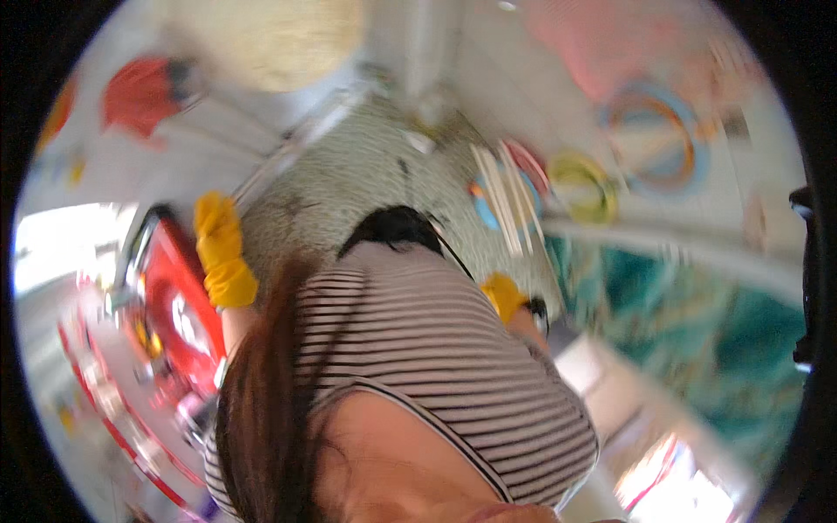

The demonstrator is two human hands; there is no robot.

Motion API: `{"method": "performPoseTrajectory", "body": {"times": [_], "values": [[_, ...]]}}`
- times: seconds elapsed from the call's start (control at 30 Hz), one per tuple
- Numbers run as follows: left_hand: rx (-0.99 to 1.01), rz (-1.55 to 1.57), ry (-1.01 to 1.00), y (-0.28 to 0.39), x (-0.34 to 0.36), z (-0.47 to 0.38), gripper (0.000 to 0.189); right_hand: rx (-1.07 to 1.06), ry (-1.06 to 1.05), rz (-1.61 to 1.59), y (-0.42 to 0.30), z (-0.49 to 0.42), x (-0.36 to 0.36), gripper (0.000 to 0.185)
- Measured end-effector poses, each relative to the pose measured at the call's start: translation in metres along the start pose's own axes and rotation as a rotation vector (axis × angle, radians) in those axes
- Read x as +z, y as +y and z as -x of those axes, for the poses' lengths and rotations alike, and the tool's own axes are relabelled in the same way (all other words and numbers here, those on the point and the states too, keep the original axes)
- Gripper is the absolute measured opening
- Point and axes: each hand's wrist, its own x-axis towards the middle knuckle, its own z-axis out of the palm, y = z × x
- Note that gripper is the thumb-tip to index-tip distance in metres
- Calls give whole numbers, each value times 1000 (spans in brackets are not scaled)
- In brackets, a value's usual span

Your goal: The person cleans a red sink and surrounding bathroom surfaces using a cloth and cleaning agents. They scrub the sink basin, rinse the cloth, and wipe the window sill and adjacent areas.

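Observation:
My left hand (219, 242) is in a yellow rubber glove, raised at the left of my body. It is beside a glossy red basin-like surface (183, 294), and blur hides whether the two touch. My right hand (502, 295), also in a yellow glove, hangs low at my right side, partly hidden by my striped shirt. A dark band (538, 312) circles that wrist. Several pale sticks (507, 196) stand over a light blue round container (485, 208) in front of my right hand. No object shows plainly in either glove.
Grey-green speckled floor (340, 157) lies ahead. A yellow-green round container (584, 188) and a blue round thing with an orange ring (693, 140) are at the right. Beyond my right arm is a teal marbled surface (654, 307). A red cloth-like thing (140, 95) is at the upper left.

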Motion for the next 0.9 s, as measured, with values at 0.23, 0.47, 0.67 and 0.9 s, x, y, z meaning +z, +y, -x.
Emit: {"method": "performPoseTrajectory", "body": {"times": [0.23,0.47,0.67,0.9], "values": [[153,350,205,1,94,105,43,-21,-167,312,-109,-60,24,49],[49,289,355,45,68,164,49,-180,-237,467,-203,-61,141,49],[181,559,527,81,-29,176,48,-267,-284,540,-262,-40,267,49],[398,719,717,77,-110,197,42,-384,-581,520,-303,-4,477,49]]}}
